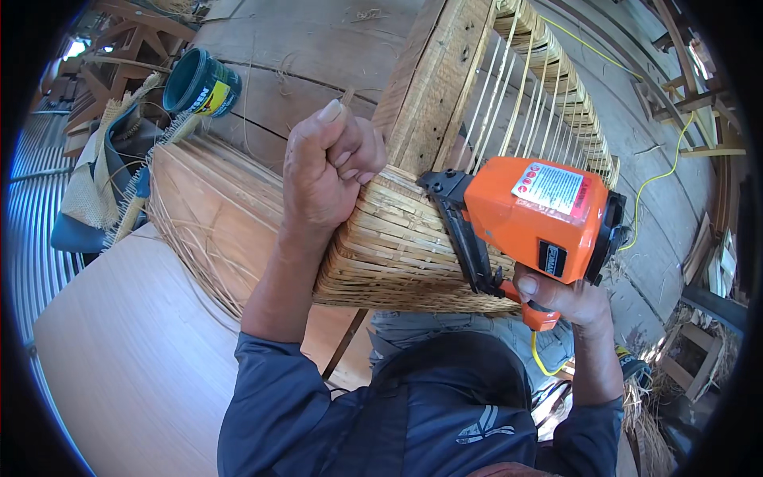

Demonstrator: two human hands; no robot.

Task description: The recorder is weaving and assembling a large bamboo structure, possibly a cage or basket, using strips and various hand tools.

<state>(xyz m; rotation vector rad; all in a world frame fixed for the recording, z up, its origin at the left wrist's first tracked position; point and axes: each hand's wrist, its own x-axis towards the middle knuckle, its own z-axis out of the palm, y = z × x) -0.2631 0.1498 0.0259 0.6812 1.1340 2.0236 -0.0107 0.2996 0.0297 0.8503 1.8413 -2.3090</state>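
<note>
Nearest the lens: the person's dark blue sleeves and chest, forearms rising from the lower edge. Left hand (326, 171) is closed in a fist around a thin cane strand, thumb up, knuckles pressed against the woven rattan panel (389, 246) where it wraps the wooden frame (433, 87). Right hand (560, 298) is wrapped round the grip of an orange pneumatic stapler (540, 219); its black nose touches the weave just beside the frame's corner. A yellow air hose (664, 179) trails off to the right. The frame leans over the person's lap, its upper part strung with loose vertical cane strips (517, 103).

Judgement: for a clean staple, keep the strand pulled taut with the left fist, set the nose square and flush on the weave over solid wood, and keep the fingers clear of the firing line.

Also about: green tin (199, 82), bundle of cane (203, 215), pale counter (135, 350).
</note>
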